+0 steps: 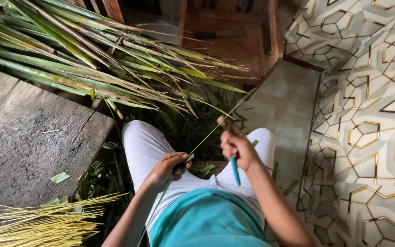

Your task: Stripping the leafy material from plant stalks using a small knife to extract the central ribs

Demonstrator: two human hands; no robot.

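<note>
Both hands sit over my lap: left hand (168, 167) pinches a leaf rib (209, 136), right hand (236, 146) grips a teal-handled knife (235, 170) against it, further up.

- Leaves (92, 59) cut off by the top and left edges.
- Sticks (33, 224) cut off at the bottom left corner.
- Knife (235, 170) blade hidden inside the right hand (236, 148); only the blue handle seen.
- Feet hidden under fallen green scraps (101, 176).
- Dark tool (218, 34) on the bench (234, 48) too blurry to tell.
</note>
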